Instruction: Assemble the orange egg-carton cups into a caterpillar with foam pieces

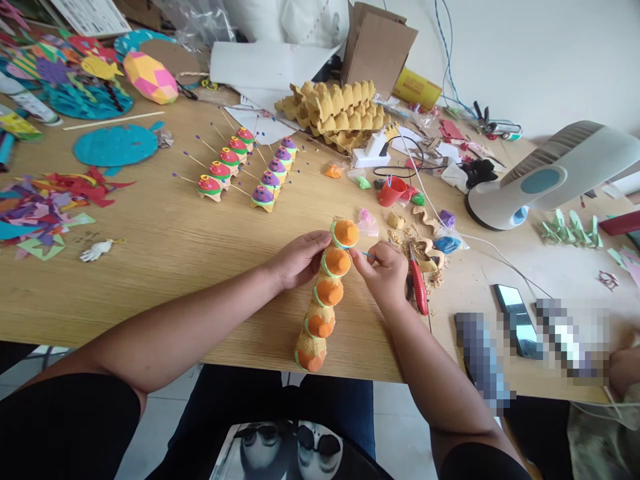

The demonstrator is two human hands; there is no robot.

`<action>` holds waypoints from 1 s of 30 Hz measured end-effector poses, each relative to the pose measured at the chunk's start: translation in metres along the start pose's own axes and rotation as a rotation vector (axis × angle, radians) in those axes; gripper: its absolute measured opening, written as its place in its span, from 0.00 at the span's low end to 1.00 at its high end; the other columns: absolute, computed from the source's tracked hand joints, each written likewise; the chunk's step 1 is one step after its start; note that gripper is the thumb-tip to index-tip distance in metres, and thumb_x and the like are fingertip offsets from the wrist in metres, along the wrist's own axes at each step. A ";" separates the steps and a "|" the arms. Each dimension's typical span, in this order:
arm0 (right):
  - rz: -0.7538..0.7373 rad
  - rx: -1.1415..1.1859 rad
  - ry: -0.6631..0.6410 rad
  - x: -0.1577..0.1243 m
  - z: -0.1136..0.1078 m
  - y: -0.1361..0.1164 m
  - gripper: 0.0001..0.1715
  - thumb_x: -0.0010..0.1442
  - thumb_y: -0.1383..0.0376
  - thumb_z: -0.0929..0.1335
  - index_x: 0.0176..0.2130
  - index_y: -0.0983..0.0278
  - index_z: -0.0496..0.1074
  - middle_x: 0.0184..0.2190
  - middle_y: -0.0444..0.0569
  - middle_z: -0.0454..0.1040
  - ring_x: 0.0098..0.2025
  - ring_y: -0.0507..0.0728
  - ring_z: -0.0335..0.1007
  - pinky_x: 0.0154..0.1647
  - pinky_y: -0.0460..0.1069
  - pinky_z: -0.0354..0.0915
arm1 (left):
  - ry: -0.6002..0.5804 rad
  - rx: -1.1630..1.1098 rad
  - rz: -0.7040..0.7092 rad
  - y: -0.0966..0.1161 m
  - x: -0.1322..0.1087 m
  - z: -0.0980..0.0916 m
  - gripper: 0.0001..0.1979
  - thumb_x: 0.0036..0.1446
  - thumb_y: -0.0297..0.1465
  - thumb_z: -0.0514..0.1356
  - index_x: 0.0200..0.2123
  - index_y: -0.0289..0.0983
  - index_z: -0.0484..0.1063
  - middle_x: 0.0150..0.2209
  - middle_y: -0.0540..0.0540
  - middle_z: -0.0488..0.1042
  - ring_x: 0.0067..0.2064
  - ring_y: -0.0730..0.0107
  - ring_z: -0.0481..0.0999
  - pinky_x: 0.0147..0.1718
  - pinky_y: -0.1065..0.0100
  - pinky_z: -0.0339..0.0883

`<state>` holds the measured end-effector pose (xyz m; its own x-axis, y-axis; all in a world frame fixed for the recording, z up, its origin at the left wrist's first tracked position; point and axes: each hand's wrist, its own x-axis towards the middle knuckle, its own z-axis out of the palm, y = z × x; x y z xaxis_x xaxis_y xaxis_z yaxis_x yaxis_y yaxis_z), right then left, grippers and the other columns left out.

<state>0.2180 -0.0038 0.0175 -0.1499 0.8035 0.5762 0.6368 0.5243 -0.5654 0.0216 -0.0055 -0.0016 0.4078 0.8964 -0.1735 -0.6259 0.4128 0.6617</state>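
A strip of egg-carton cups (325,300) with orange tops and green rings lies on the wooden table (165,267), running from the front edge away from me. My left hand (297,259) grips the strip's left side near its far end. My right hand (383,272) is closed in a pinch on a thin blue-tipped stick (367,254), whose tip touches the second cup's right side. Red-handled scissors (418,285) lie just right of my right hand.
Two finished cup strips (247,167) with sticks poking out stand further back. Egg cartons (333,113), a red cup (391,191), clay lumps, paper scraps (45,207), a white fan (545,177) and a phone (517,320) surround the work spot. Another person's hand shows at the far right.
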 end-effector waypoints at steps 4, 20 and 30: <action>-0.012 -0.011 -0.005 0.000 0.000 -0.001 0.32 0.62 0.49 0.73 0.20 0.60 0.56 0.17 0.40 0.60 0.21 0.50 0.54 0.26 0.50 0.52 | 0.009 0.007 0.009 0.001 0.000 0.002 0.15 0.52 0.41 0.74 0.27 0.38 0.75 0.27 0.49 0.77 0.27 0.70 0.73 0.29 0.69 0.65; -0.090 0.036 -0.009 0.001 -0.003 0.003 0.30 0.62 0.52 0.73 0.20 0.60 0.57 0.18 0.40 0.60 0.22 0.51 0.55 0.28 0.51 0.55 | -0.016 0.078 0.012 0.002 -0.001 0.001 0.13 0.52 0.45 0.73 0.31 0.42 0.79 0.31 0.47 0.80 0.31 0.63 0.77 0.32 0.64 0.67; -0.014 0.065 -0.048 0.000 -0.002 0.004 0.29 0.62 0.54 0.73 0.20 0.60 0.57 0.18 0.40 0.60 0.22 0.50 0.55 0.27 0.50 0.53 | -0.040 0.081 -0.004 0.003 -0.002 0.002 0.15 0.52 0.45 0.73 0.31 0.40 0.79 0.28 0.47 0.78 0.28 0.67 0.74 0.28 0.68 0.65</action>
<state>0.2220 -0.0026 0.0169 -0.1957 0.8076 0.5562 0.5844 0.5515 -0.5952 0.0205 -0.0070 0.0024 0.4377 0.8868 -0.1480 -0.5688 0.4006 0.7183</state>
